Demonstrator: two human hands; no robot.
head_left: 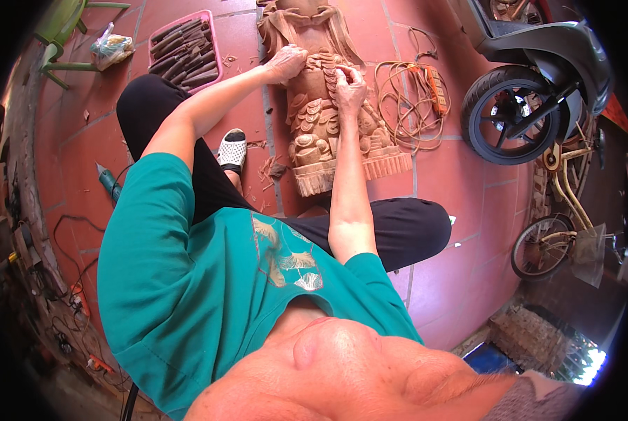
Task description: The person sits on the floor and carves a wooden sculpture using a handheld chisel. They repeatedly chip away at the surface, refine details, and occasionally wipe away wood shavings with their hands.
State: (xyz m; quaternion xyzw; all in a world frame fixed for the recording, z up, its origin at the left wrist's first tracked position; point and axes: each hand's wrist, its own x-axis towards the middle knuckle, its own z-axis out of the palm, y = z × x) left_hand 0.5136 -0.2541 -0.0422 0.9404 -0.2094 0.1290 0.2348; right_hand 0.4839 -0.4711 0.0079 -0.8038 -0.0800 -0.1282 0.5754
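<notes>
A carved wooden statue (314, 116) lies lengthwise on the tiles in front of me, its fluted base toward me and its top cut off by the upper edge. My left hand (288, 63) is at the left side of the carving, fingers curled in against the wood. Across from it, my right hand (350, 88) touches the right side, thumb and fingertips bent together over the layered relief. Both hands look closed. Whatever may be between their fingers is too small to make out.
Left of the statue stands a pink basket (219, 52) full of chisel-like tools. A tangled cord with an orange power strip (438, 91) lies to the right, before a motorbike wheel (514, 116). Wood chips (266, 168) lie near my sandalled foot (232, 151). A green chair (58, 31) stands far left.
</notes>
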